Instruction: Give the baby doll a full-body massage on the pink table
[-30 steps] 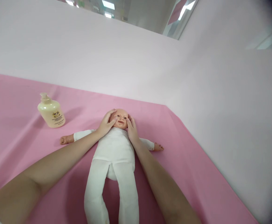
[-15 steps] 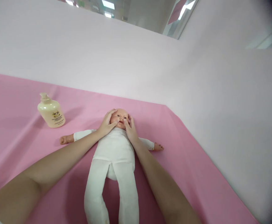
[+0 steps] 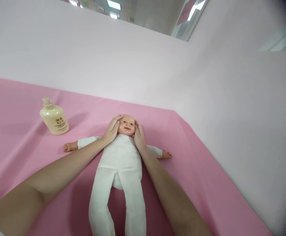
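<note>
A baby doll (image 3: 120, 154) with a white cloth body lies face up, arms spread out sideways and legs pointing toward me. My left hand (image 3: 112, 129) cups the left side of the doll's head (image 3: 127, 124), fingers together and reaching up past its cheek. Against the other side of the head rests my right hand (image 3: 139, 135), its fingers curved along the cheek and ear. Both thumbs lie beside the face, leaving eyes, nose and mouth uncovered. The doll's ears are hidden under my palms.
A pale yellow pump bottle (image 3: 55, 119) stands to the left, beyond the doll's outstretched arm. Pink cloth (image 3: 182, 147) covers the surface under the doll. White walls (image 3: 133, 68) rise behind and at the right, with a window (image 3: 152, 16) at the top.
Both thumbs have drawn outward from beside the doll's mouth to the sides of its face. The palms stay at the head, and the doll and bottle have not moved.
</note>
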The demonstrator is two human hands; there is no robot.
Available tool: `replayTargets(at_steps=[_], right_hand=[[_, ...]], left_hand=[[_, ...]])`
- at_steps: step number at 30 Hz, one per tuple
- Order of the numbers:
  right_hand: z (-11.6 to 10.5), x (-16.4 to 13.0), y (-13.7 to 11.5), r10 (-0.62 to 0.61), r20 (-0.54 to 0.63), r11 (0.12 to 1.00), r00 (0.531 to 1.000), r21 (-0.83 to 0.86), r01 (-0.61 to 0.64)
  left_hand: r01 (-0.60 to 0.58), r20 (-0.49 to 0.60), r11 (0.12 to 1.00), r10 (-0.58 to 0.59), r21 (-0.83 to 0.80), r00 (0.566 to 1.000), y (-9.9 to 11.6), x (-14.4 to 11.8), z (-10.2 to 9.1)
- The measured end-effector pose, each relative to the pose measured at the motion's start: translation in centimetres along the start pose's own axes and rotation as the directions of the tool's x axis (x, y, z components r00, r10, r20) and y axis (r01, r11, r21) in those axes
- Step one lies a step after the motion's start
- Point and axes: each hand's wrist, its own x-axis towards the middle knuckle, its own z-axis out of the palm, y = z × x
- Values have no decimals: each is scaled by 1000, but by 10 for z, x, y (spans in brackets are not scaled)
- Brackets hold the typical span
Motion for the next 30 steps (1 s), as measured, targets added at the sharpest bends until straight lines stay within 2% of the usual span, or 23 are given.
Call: replayTargets(at_steps=[8,15,20,30], right_hand=[[-1,2,5,17,-5,1000,1000,25,-17],[1,-3,-6,-1,29,999,1000,46,-1],[2,-6,-12,36,92,997,995,64,-42],[4,-7,-14,43,60,998,997,49,-46]], left_hand=[[28,-5,998,-28,-58,1000,1,1,0],[-4,55,1000,3,20,998,1,0,-1],[-30,61,996,26,78,998,0,-1,-1],[-46,88,993,37,112,995,3,-1,-2]])
